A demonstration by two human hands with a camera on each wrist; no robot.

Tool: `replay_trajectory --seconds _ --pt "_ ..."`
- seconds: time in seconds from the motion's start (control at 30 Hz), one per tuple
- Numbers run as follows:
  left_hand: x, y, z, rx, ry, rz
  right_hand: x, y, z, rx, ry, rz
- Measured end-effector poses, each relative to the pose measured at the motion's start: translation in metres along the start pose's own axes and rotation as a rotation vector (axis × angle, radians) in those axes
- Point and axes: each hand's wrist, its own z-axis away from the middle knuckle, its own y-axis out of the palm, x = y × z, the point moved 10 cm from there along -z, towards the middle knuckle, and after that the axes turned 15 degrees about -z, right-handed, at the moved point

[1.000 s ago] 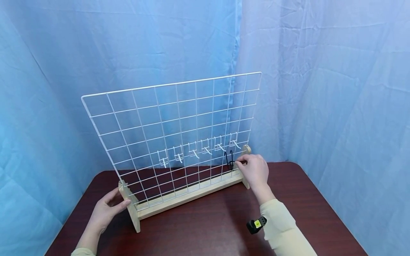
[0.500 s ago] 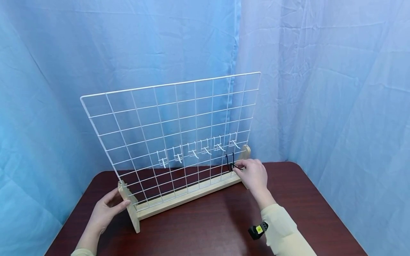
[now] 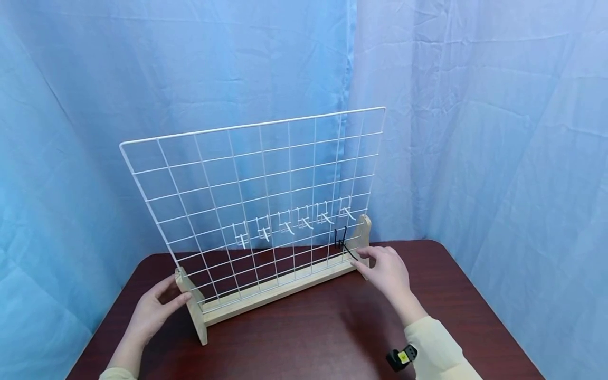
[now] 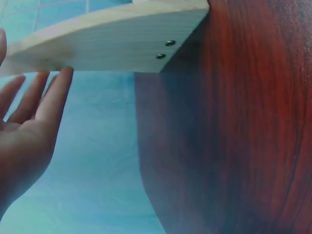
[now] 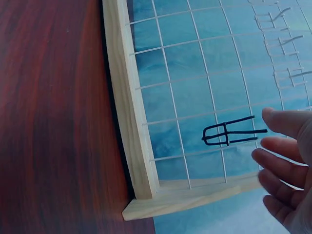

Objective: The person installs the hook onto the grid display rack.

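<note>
A white wire grid panel (image 3: 266, 174) stands in a pale wooden stand (image 3: 285, 287) on the table. My left hand (image 3: 149, 311) holds the stand's left wooden upright, thumb on one side and fingers on the other; in the left wrist view the fingertips touch the upright's edge (image 4: 97, 41). A black wire hook (image 5: 214, 134) hangs on the grid at lower right, its prong pointing out toward me. Beside that prong's tip, my right hand (image 3: 385, 272) has thumb and fingers spread apart, with nothing gripped between them.
Several white hooks (image 3: 286, 227) hang in a row on the grid, above and left of the black one. The dark red table (image 3: 304, 343) lies under the stand. Blue curtains (image 3: 513, 174) surround the table's back and sides.
My right hand has let go of the black hook and drawn back, right and slightly down. The hook has tilted so its prong points outward. My left hand stays at the upright.
</note>
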Motion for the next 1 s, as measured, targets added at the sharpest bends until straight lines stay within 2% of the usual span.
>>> replay_trajectory --seconds 0.27,0.53,0.67,0.87,0.93,1.0 --pt "-0.022 -0.022 0.005 -0.034 0.027 -0.105 -0.009 0.004 0.011 0.143 0.047 -0.033" --pt "-0.047 -0.042 0.015 -0.11 0.116 -0.167 -0.004 -0.002 0.019 0.187 0.037 -0.046" --pt "-0.063 -0.05 0.022 -0.213 0.16 -0.167 -0.001 -0.004 0.024 0.184 0.021 -0.04" --pt "-0.092 -0.062 0.039 -0.451 0.246 -0.268 0.004 -0.004 0.03 0.168 -0.008 -0.043" --pt "-0.101 -0.061 0.042 -0.491 0.273 -0.274 0.004 -0.003 0.032 0.159 -0.022 -0.039" --pt "-0.109 -0.057 0.043 -0.503 0.304 -0.264 0.005 -0.002 0.033 0.148 -0.038 -0.031"
